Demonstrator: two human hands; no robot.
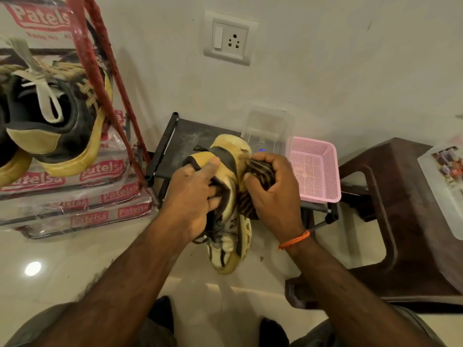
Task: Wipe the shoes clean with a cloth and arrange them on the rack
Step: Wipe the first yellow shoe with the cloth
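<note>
L hand (194,196) grips the yellow-black shoe (230,206) w/ fingers tucked inside its opening & thumb over the heel, holding it above the floor just in front of the black rack (172,146); toe points down toward the person. R hand (270,194) is curled tight round a dark striped cloth (260,171), pressed to the shoe's side, most of the cloth hidden in the fist. Left of the rack, another shoe (57,116) sits on stacked packets (75,211), partly cut off by the frame edge; a pink basket (313,169) sits on the rack's right end.

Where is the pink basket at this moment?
In the head view, the pink basket sits right of centre on the low black rack, beside the clear plastic container, just beyond the right hand.
</note>
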